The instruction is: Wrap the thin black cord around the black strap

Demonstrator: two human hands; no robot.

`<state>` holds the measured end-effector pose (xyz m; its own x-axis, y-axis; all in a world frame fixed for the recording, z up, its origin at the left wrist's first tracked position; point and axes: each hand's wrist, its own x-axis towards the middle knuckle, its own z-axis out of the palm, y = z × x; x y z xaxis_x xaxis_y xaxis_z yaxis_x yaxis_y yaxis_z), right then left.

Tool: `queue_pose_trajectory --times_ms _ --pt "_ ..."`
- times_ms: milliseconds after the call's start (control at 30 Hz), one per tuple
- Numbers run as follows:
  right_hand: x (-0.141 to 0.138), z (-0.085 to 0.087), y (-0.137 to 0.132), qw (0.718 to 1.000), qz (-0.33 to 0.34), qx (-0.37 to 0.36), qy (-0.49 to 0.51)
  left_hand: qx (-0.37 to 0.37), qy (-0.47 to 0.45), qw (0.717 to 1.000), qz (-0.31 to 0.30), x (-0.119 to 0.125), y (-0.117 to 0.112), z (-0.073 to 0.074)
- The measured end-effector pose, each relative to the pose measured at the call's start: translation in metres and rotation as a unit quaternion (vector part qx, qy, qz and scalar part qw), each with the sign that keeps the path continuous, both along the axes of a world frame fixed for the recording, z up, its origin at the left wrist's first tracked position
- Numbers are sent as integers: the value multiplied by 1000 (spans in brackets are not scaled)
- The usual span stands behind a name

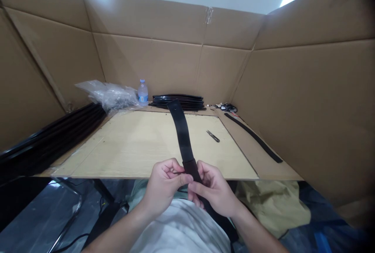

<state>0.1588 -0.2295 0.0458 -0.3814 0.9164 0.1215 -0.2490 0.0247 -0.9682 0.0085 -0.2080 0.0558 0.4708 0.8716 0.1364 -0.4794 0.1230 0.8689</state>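
Observation:
A black strap (182, 134) rises from my hands and stretches away over the light work board (131, 143), its rounded far end with a small hole near the back. My left hand (164, 184) is closed, pinching the strap's near part from the left. From the right, my right hand (215, 190) is closed on the same strap, fingers wrapped round it just below a wider black sleeve. Both hands hover at the table's front edge, above my lap. The strap's lower end runs down past my right wrist.
Small snips (213, 136) lie on the board to the right. Another black strip (254, 138) lies along the right side. Stacked black strips sit at the back (178, 101) and left (49, 136). A water bottle (143, 93) and plastic bags (108, 95) stand behind. Cardboard walls (307, 100) enclose the table.

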Motion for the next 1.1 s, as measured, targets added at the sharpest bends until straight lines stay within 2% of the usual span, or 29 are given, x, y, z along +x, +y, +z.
queue_pose_trajectory --times_ms 100,367,633,800,967,1100 --pt "-1 -1 1 1000 -3 -2 18 3 -13 1000 -4 0 1 -1" --pt "-6 -2 -1 997 -67 -28 -6 -23 19 999 39 1 0 -1" --pt "-9 2 0 997 -63 -26 30 -11 75 985 158 -4 13 -8" --pt "-10 -1 3 996 -80 -3 28 -5 66 989 134 -3 13 -8" --pt "-8 1 5 998 -67 16 9 4 27 994 107 -1 10 -3" --pt "-5 4 5 998 -60 -3 11 4 16 996 83 -1 8 -4"
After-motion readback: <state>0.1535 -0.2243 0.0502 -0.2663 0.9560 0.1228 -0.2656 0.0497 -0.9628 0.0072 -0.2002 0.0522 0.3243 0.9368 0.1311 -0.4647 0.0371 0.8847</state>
